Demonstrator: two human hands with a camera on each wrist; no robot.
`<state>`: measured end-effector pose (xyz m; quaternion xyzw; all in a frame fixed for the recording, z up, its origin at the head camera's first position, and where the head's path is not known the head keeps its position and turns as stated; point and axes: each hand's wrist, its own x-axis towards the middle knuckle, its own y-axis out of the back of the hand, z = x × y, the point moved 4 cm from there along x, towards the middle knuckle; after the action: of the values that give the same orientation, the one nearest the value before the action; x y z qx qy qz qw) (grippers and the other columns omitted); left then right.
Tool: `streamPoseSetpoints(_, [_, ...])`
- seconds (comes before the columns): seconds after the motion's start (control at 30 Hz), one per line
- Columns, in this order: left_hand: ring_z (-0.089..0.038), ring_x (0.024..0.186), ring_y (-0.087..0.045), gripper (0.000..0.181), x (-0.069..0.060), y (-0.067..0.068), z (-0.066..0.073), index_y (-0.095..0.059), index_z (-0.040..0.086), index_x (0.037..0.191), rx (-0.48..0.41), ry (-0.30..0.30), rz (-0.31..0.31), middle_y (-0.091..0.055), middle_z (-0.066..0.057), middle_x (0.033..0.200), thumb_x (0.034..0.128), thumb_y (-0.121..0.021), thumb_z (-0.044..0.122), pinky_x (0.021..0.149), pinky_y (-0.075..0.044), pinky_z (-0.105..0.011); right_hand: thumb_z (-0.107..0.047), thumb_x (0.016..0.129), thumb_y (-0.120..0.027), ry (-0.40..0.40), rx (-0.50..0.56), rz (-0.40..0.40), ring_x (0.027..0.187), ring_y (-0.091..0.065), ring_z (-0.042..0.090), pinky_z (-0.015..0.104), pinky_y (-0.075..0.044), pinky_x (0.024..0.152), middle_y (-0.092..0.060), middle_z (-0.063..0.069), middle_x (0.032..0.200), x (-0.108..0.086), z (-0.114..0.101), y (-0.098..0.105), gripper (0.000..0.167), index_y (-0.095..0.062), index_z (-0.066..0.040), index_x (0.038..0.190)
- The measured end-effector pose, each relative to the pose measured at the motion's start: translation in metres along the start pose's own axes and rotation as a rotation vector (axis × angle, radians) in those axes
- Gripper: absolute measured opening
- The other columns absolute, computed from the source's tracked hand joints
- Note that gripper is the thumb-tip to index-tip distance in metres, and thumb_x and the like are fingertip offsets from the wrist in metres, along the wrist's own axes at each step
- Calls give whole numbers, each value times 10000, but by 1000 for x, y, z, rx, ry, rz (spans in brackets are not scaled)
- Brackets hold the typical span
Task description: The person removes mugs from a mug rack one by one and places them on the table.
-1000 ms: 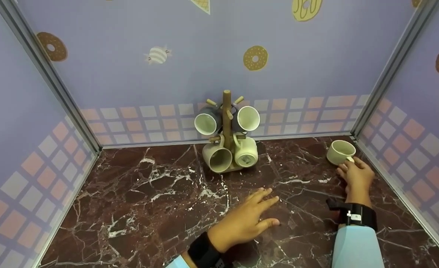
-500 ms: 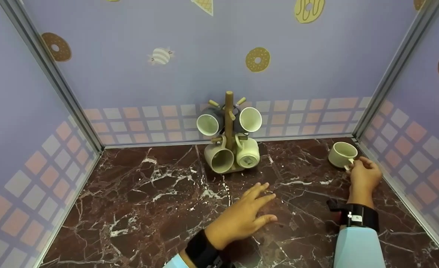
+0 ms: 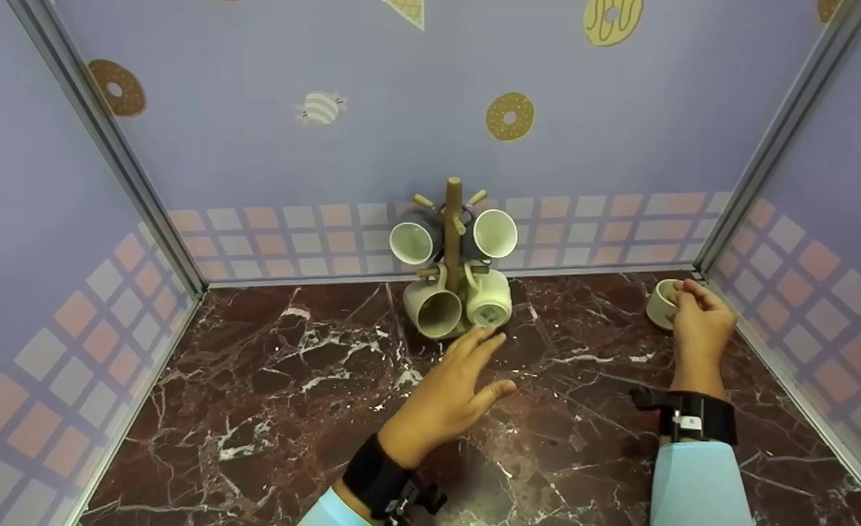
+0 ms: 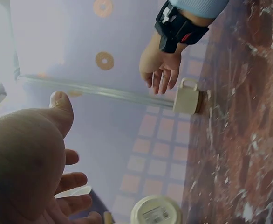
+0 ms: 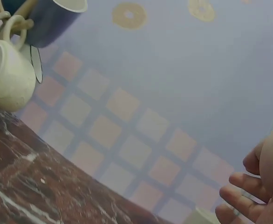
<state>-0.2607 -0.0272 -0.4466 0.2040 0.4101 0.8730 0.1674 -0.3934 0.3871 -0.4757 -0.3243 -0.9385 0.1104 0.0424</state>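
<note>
The cup (image 3: 660, 310) near the bench's (image 3: 591, 416) back right corner sits just below the right hand (image 3: 702, 325), loose-fingered and empty like the farther left hand (image 3: 441, 398).

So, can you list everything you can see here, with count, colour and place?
Mug rack: one, wooden, by the back wall
Dark mugs: two, blue-grey with white insides, upper pegs
Pale mugs: two, greyish beige and cream, lower pegs
Cup: one, cream, upright on the tabletop's far right
Tabletop: one, dark red-brown with white veins, below everything
Walls: three, lilac with sweets and squares, back and sides
Corner strips: two, grey, back corners
Sleeves: two, light blue, forearms
Wristbands: two, black, wrists
Left hand: one, before the rack
Right hand: one, by the cup
</note>
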Motion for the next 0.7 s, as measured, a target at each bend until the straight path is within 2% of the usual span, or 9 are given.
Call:
streamPoseSetpoints(0.07, [-375,1747,-295,802,1,6,-2,-363,172,1780,1,2,25,-264,-113,1890,1130,-567,596,1397,-331,-622,-46,1115,-636,12,-8,-20,911,-778,-18,107,-609,674,-796,-194,959,-3,-5,-6,407,-684,37,1510])
streamPoseSetpoints(0.13, [-395,1741,-302,806,1,12,-5,-349,164,1784,10,7,52,-263,-141,1886,1136,-549,599,1397,-325,-627,-47,1115,-637,12,-4,-36,939,-784,3,108,-610,684,-802,-190,964,-5,-8,-11,426,-666,41,1531])
streamPoseSetpoints(0.37, [-439,1754,-237,771,-3,34,-15,-382,149,1768,4,65,162,-283,-139,1881,1145,-564,563,1346,-352,-727,-129,1137,-652,21,-120,-125,1057,-773,13,112,-638,772,-816,-149,1123,-19,-20,-25,453,-648,-19,1576])
streamPoseSetpoints(0.57, [-463,1747,-240,758,-3,52,-24,-419,94,1742,-5,72,249,-315,-179,1860,1145,-611,519,1370,-318,-721,-139,1132,-680,55,-136,-167,1126,-744,55,111,-634,793,-827,-145,1161,-33,-38,-34,407,-703,-61,1532])
streamPoseSetpoints(0.7, [-460,1756,-218,752,-5,63,-29,-421,104,1744,-11,87,296,-329,-171,1857,1146,-619,513,1370,-307,-734,-150,1124,-702,122,-177,-193,1087,-725,38,106,-620,787,-820,-161,1162,-44,-50,-42,379,-736,-79,1495])
